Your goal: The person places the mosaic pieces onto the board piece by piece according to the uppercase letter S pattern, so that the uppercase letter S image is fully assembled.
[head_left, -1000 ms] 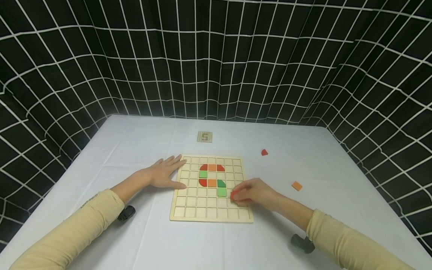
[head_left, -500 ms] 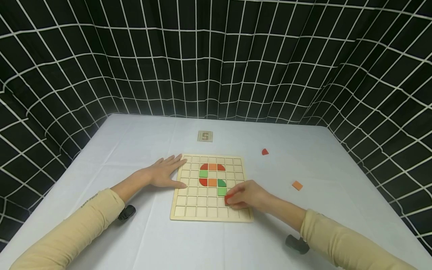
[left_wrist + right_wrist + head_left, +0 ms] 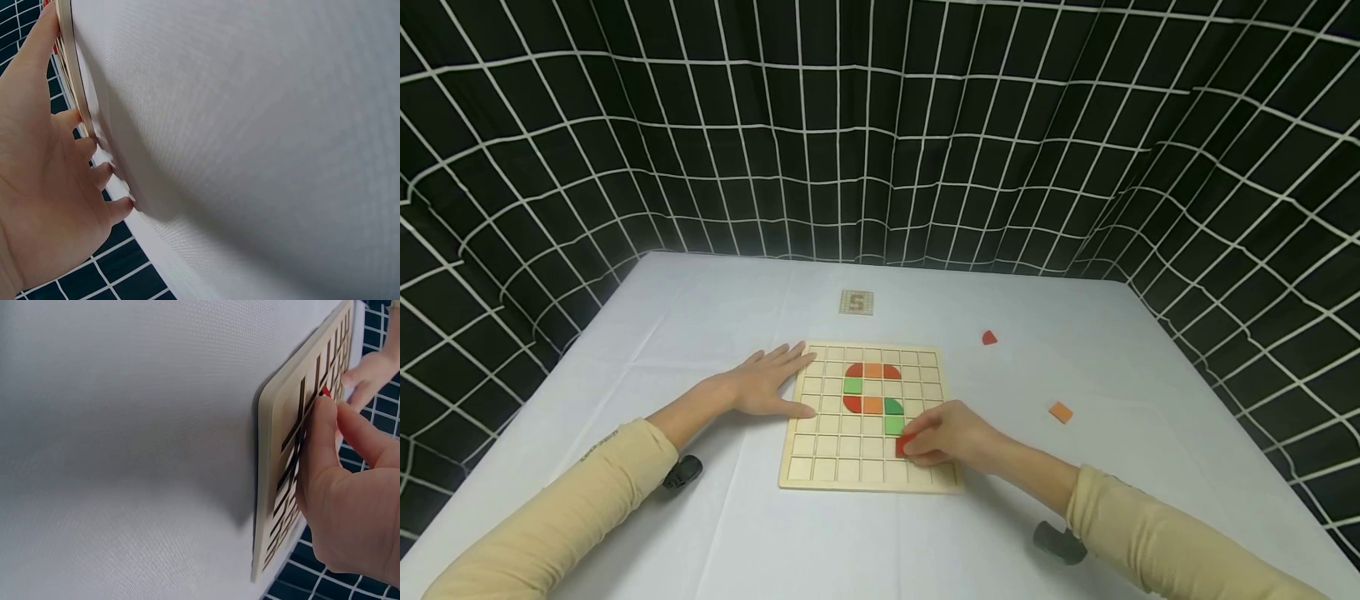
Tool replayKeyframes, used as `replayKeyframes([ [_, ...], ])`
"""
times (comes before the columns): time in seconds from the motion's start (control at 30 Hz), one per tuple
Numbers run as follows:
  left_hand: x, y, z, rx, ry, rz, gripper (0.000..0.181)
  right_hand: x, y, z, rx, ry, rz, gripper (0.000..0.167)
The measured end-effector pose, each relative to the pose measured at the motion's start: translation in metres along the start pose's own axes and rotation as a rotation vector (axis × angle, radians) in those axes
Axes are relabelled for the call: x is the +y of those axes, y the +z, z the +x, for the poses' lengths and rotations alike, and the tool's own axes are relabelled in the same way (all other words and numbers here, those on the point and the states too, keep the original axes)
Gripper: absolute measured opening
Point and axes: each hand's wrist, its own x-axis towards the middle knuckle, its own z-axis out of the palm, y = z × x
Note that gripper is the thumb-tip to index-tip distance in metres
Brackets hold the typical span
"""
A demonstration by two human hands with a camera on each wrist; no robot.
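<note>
A wooden grid board point(image 3: 824, 469) lies on the table with several red, orange and green tiles set in its squares. My right hand point(image 3: 958, 435) pinches a red tile point(image 3: 900, 447) between thumb and fingers over the board's lower right part, just below a light green tile point(image 3: 893, 425). In the right wrist view only a bit of that red tile point(image 3: 325, 391) shows past the fingertips. With its fingers spread, my left hand point(image 3: 762, 385) rests along the board's left edge. The left wrist view shows the left fingers point(image 3: 87, 147) at that edge.
A small card with an S pattern point(image 3: 856, 302) lies behind the board. To the right are a loose red rounded tile point(image 3: 988, 337) and an orange square tile point(image 3: 1061, 412). Black curtains with white grid lines point(image 3: 880, 167) surround the white table point(image 3: 715, 308).
My right hand has moved slightly left with the red tile, bringing it into the square beneath the light green tile. The left hand stays in place.
</note>
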Motion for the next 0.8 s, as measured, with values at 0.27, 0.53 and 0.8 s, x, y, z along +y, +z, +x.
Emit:
replayKeyframes([
  [0.27, 0.0017, -0.0009, -0.0003, -0.003, -0.008, 0.0, 0.1, -0.0002, -0.0012, 0.0001, 0.013, -0.014, -0.005, 0.017],
  [0.53, -0.0011, 0.0025, 0.0012, -0.004, -0.013, -0.007, 0.101, -0.0035, 0.0014, -0.0013, 0.006, -0.026, -0.051, 0.017],
  [0.8, -0.0003, 0.0013, 0.0009, 0.005, -0.002, -0.009, 0.101, -0.0051, 0.0039, -0.0002, 0.013, -0.017, -0.06, 0.016],
])
